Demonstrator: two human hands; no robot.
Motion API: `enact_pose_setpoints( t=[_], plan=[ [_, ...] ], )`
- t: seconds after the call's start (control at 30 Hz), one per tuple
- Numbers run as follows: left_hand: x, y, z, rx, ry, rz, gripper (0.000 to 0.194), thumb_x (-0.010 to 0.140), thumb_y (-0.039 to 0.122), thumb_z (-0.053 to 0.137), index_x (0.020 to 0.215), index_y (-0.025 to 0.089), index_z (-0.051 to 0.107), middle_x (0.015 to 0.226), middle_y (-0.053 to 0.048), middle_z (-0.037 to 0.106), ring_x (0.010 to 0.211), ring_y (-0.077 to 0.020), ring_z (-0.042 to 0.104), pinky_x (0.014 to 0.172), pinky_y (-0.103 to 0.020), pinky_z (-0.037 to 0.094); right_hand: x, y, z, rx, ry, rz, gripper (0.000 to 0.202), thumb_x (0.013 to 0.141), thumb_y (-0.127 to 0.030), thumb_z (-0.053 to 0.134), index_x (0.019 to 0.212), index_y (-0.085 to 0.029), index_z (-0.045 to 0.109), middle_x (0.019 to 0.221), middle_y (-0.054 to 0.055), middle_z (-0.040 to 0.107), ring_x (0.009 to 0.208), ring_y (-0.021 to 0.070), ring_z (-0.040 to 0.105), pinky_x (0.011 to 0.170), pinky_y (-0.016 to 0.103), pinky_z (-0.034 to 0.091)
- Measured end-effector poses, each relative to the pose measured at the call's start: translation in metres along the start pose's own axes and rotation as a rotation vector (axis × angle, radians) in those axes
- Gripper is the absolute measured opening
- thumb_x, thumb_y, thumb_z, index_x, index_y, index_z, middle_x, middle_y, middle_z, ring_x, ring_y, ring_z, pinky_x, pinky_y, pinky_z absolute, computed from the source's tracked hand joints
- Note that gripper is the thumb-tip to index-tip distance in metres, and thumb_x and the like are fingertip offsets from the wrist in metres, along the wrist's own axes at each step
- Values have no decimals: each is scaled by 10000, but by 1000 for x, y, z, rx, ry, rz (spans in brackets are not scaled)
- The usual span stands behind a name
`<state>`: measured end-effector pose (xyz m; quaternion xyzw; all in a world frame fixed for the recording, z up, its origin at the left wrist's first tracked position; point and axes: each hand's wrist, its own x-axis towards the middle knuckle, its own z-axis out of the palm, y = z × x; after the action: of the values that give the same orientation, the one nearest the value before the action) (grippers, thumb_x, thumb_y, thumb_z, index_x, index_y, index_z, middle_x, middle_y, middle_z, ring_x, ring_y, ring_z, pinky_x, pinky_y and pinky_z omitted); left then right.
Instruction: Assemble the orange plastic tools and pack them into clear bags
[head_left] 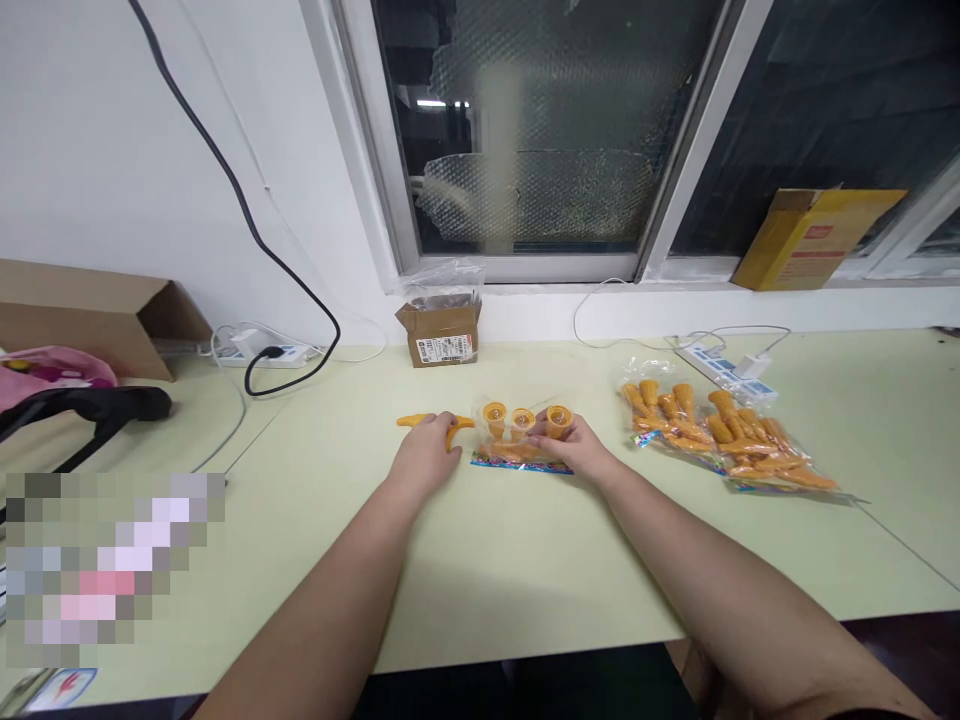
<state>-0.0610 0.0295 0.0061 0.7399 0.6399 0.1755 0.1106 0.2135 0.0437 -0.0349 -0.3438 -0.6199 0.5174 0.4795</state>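
Observation:
An orange plastic piece with long arms [412, 421] lies on the table under my left hand [433, 448], whose fingers are closed on it. Just to its right is a clear plastic bag [517, 455] with a colourful strip along its near edge. Three orange cone-shaped pieces with round open tops show in or on the bag. My right hand [571, 445] grips the rightmost orange cone [559, 418] at the bag's right side.
Filled bags of orange pieces [675, 415] lie on the right near a power strip [724, 372]. A small cardboard box [444, 335] stands by the window. At left are a large carton [75, 310], a black cable [244, 205] and a black strap-like object [112, 405].

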Motion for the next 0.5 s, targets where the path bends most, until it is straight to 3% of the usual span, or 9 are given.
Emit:
enact_pose_setpoints(
  t=[0.13,0.23,0.37,0.5],
  plan=[
    [-4,6,-3,6,-22,9,435,741,98,577,1156,214,637,1174,-126,673,1014,-293,681,868,-396,508,-1,-6,2,-17,0,42,320,719,-399,862,890,-188,693,869,40,727,834,204,671,825,365,541],
    [-4,8,-9,-91,71,-20,430,740,109,584,1150,226,631,1143,-108,682,987,-277,683,844,-388,516,-1,-8,3,-49,-20,54,312,713,-405,855,859,-182,694,813,34,720,796,202,663,779,348,535],
    [3,8,-17,-523,286,-95,371,764,221,655,1128,236,583,999,-52,694,865,-215,689,821,-379,554,0,-5,2,-70,-46,28,281,735,-396,844,838,-184,690,803,22,705,758,181,635,725,314,508],
    [8,7,-36,-1087,406,-151,399,693,310,773,988,216,522,950,-33,685,877,-186,703,794,-360,597,-1,-5,3,-50,-47,6,292,728,-360,853,877,-188,670,837,26,713,799,186,644,737,308,509]
  ],
)
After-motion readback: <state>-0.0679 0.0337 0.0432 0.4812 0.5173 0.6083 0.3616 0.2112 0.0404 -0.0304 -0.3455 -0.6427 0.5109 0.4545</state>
